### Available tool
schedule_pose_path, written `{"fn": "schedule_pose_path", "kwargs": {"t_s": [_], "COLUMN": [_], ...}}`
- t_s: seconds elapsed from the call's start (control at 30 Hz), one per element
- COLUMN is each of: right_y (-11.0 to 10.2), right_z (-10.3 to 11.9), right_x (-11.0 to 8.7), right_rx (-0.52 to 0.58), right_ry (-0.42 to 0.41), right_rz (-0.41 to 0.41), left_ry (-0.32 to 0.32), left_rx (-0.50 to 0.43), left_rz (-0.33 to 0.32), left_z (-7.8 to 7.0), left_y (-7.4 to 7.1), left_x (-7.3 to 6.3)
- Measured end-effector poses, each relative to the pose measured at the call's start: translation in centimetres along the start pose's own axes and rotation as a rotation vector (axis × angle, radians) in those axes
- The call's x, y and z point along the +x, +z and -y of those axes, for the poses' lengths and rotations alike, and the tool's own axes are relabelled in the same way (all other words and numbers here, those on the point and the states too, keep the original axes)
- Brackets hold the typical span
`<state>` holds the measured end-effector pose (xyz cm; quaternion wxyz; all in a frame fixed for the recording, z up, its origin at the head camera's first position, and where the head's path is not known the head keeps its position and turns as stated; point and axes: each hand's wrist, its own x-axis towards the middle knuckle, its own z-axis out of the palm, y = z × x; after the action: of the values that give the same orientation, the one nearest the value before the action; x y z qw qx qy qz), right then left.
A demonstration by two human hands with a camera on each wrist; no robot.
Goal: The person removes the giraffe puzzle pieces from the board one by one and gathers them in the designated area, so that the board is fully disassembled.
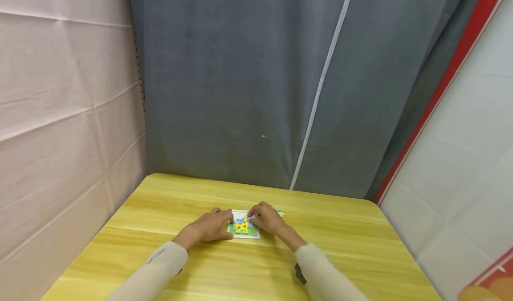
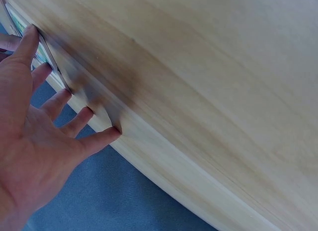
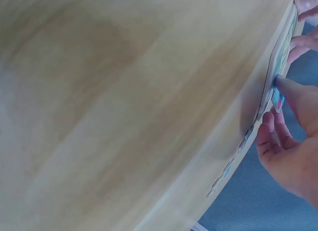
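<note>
A small jigsaw puzzle in a white-rimmed tray [image 1: 245,237] lies on the table, with a yellow giraffe [image 1: 242,227] on green ground showing. My left hand [image 1: 210,226] is at the tray's left side, fingers spread. In the left wrist view, its thumb and fingertips touch down along the tray edge and the tabletop. Over the tray's upper right is my right hand [image 1: 267,217]. Between its thumb and fingers it pinches a blue puzzle piece [image 3: 277,98] with a bit of pink, close over the tray in the right wrist view. The fingers partly cover that piece.
Loose puzzle pieces [image 1: 281,213] lie just beyond the right hand, seen as a thin row in the right wrist view. The wood-grain table [image 1: 340,247] runs back to a grey curtain [image 1: 240,91]. Pale cloth walls [image 1: 68,114] stand at both sides.
</note>
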<state>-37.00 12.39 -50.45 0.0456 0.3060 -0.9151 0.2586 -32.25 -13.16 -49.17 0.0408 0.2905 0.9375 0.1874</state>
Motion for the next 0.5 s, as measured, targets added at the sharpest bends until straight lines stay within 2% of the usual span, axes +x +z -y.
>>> {"fn": "schedule_pose_path", "kwargs": {"t_s": [0.27,0.5], "right_y": [0.16,-0.57], "right_z": [0.03,-0.15], "right_x": [-0.03,0.14], "right_rx": [-0.03,0.03], "right_ry": [-0.018,-0.085], "right_rz": [-0.075,-0.109], "left_ry": [-0.014,0.007], "left_rx": [-0.006,-0.011], "left_rz": [0.005,-0.003], "left_z": [-0.12,-0.09], "left_y": [0.01,0.04], "left_x": [-0.03,0.0]}}
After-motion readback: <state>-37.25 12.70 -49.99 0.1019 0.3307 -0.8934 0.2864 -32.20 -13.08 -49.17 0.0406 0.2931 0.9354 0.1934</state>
